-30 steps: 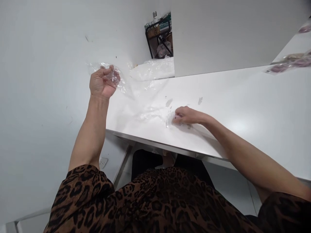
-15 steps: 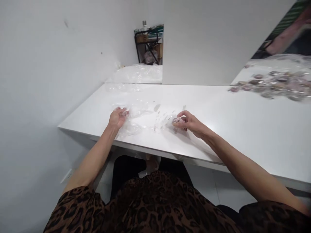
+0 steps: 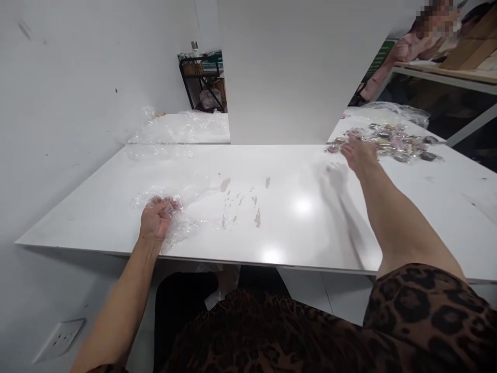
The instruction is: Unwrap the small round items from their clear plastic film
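My left hand [image 3: 156,215] is closed on thin clear plastic film [image 3: 178,228], crumpled and lying partly on the white table. My right hand [image 3: 359,153] is stretched far to the right, over the left edge of a pile of small round items in clear wrappers [image 3: 404,142]. Its fingers look spread and nothing shows held between them. The pile mixes pink, brown and dark pieces; their kind is too small to make out. One pinkish wrapped piece [image 3: 331,149] lies just left of my right fingertips.
A white upright panel [image 3: 279,72] stands behind the table [image 3: 295,233]. More clear film [image 3: 166,129] lies at the back left, and a clear plastic sheet [image 3: 399,111] behind the pile. Brownish patches [image 3: 257,217] mark the tabletop. A person in pink [image 3: 411,49] is at another table.
My right hand has moved from the table's middle, where it held a small wrapped item, right to the pile. My left hand still grips the film. The view has shifted right.
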The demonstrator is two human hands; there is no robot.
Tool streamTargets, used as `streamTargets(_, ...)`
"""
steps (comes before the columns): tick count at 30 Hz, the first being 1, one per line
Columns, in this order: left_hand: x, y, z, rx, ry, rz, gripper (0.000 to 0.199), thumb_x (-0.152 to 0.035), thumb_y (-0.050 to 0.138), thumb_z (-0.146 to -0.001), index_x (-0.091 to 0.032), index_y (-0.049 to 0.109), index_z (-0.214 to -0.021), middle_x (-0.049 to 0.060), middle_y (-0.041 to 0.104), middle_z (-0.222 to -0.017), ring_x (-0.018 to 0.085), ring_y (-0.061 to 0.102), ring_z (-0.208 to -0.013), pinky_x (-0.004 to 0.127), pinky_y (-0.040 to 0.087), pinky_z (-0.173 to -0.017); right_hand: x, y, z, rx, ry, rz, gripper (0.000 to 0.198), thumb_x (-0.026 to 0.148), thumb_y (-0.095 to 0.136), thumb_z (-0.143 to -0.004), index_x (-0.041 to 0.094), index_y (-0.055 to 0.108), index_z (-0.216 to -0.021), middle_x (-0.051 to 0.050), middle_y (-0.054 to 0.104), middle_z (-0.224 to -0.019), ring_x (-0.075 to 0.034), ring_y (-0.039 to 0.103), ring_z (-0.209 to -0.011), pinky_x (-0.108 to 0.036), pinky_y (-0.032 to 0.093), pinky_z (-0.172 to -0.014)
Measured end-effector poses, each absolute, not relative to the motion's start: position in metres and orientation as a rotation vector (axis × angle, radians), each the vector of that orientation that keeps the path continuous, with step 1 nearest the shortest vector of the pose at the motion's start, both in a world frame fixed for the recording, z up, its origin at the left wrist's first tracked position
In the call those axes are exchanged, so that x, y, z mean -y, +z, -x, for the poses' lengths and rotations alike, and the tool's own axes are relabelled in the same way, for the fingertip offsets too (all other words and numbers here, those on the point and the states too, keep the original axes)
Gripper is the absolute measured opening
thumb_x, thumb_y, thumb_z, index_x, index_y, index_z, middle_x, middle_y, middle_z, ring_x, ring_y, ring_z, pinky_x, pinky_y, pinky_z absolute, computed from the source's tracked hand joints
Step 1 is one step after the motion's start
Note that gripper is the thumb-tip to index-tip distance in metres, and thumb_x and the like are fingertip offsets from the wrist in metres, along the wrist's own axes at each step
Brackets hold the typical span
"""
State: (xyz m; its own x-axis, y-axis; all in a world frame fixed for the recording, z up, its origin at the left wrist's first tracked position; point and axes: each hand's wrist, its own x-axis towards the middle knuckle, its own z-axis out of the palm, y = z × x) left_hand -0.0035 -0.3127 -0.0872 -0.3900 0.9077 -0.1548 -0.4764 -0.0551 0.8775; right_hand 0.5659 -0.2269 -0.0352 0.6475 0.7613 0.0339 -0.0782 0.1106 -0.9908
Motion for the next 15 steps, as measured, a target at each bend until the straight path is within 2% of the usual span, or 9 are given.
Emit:
streamTargets(4, 0.313, -0.090, 0.006, -1.107, 1.658, -0.567, 0.031, 0.000, 0.069, -0.057, -0.019, 0.051, -0.075, 0.000, 0.069, -0.068, 0.012, 0.066, -0.062, 0.023, 0.058, -0.064, 0.255, -0.062, -0.505, 0.601, 0.856, 1.466, 0.033, 0.010, 0.077, -0.074, 0.024, 0.052, -0.090, 0.003, 0.062, -0.079, -0.013, 0.059, -0.069, -0.030, 0.054, -0.066)
streamTargets(8, 0.311, -0.092, 0.000, -1.061, 1.667, -0.633, 0.035, -0.001, 0.070, -0.057, -0.019, 0.054, -0.082, -0.002, 0.068, -0.069, 0.013, 0.067, -0.062, 0.024, 0.057, -0.063, 0.308, -0.084, -0.436, 1.021, 1.145, 1.371, 0.040, 0.026, 0.087, -0.066, 0.021, 0.063, -0.098, -0.001, 0.064, -0.088, -0.016, 0.065, -0.074, -0.031, 0.052, -0.066)
streamTargets(12, 0.317, -0.074, -0.013, -1.056, 1.604, -0.692, 0.040, -0.003, 0.074, -0.062, -0.022, 0.052, -0.090, -0.003, 0.071, -0.079, 0.013, 0.068, -0.060, 0.025, 0.056, -0.062, 0.339, -0.081, -0.388, 1.395, 1.272, 1.241, 0.057, 0.051, 0.090, -0.067, 0.021, 0.066, -0.109, -0.007, 0.064, -0.111, -0.021, 0.066, -0.091, -0.041, 0.056, -0.081)
streamTargets(15, 0.327, -0.044, -0.024, -0.903, 1.562, -0.815, 0.037, -0.009, 0.075, -0.072, -0.022, 0.055, -0.100, 0.003, 0.075, -0.100, 0.013, 0.072, -0.068, 0.024, 0.057, -0.064, 0.341, -0.076, -0.353, 1.533, 1.327, 1.232, 0.075, 0.059, 0.089, -0.068, 0.024, 0.061, -0.127, -0.014, 0.059, -0.135, -0.028, 0.065, -0.110, -0.051, 0.056, -0.096)
